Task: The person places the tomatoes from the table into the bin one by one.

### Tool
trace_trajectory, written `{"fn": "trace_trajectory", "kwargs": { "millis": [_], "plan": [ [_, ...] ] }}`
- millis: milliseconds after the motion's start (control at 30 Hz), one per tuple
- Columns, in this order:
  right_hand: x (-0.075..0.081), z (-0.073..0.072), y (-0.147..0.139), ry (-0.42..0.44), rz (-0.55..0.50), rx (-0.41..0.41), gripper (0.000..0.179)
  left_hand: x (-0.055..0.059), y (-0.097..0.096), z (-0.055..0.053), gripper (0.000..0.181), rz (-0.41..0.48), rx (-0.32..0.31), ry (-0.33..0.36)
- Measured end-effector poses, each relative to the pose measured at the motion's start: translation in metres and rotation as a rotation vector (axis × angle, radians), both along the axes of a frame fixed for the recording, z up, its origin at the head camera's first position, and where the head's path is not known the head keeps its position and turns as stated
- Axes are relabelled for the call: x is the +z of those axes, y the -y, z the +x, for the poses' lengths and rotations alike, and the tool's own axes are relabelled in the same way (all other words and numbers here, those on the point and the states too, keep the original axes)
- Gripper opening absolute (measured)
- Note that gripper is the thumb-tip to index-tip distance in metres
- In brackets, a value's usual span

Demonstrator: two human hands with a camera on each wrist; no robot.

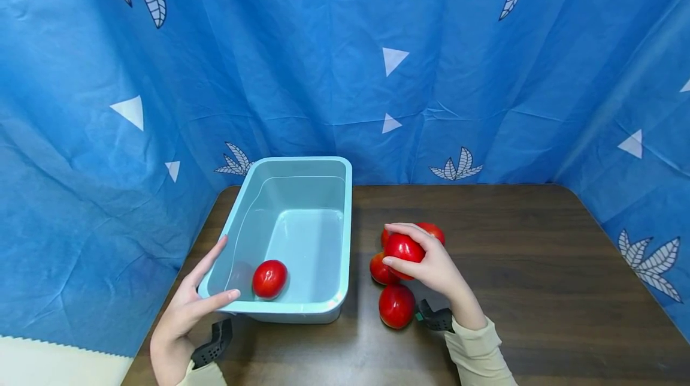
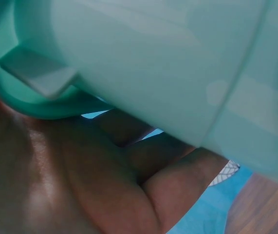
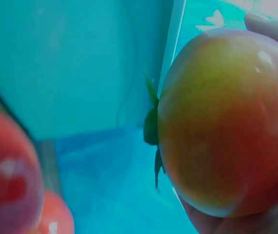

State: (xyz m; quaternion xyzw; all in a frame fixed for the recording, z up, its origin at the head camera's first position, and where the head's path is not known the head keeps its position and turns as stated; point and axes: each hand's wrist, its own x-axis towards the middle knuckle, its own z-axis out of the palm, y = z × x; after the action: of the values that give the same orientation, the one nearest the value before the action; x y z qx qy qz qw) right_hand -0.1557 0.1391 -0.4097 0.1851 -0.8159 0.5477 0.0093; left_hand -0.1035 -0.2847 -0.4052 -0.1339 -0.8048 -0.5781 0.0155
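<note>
My left hand (image 1: pixel 183 308) grips the near left corner of a light blue plastic bin (image 1: pixel 349 230), thumb over the front rim and fingers along the left side. The left wrist view shows its fingers against the bin's outer wall (image 2: pixel 143 63). Inside the bin, near its front, lies a red tomato (image 1: pixel 270 279). To the bin's right, my right hand (image 1: pixel 433 266) holds another tomato (image 1: pixel 404 246) between thumb and fingers. Its green leafy stem end and yellowish patch show on this tomato (image 3: pixel 226 122) in the right wrist view.
Several more tomatoes lie around the right hand: one nearest me (image 1: pixel 397 306), one to its left (image 1: pixel 381 270) and one behind (image 1: pixel 433 232), partly covered. The dark wooden table (image 1: pixel 539 266) ends at a blue patterned curtain (image 1: pixel 302 74) at the back and sides.
</note>
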Motion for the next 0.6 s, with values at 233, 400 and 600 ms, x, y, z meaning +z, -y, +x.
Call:
{"fn": "trace_trajectory", "kwargs": {
  "millis": [233,400,600],
  "plan": [
    [0.011,-0.003,0.021,-0.025,-0.044,0.063,0.059,-0.001,0.0,0.0,0.084,0.02,-0.022,0.007],
    [0.023,-0.005,0.035,-0.065,-0.07,0.108,0.057,-0.001,0.0,0.0,0.085,0.016,-0.022,-0.013],
    [0.036,-0.006,0.049,-0.062,-0.117,0.151,0.058,-0.001,0.0,0.0,0.085,0.023,-0.025,-0.02]
  ]
}}
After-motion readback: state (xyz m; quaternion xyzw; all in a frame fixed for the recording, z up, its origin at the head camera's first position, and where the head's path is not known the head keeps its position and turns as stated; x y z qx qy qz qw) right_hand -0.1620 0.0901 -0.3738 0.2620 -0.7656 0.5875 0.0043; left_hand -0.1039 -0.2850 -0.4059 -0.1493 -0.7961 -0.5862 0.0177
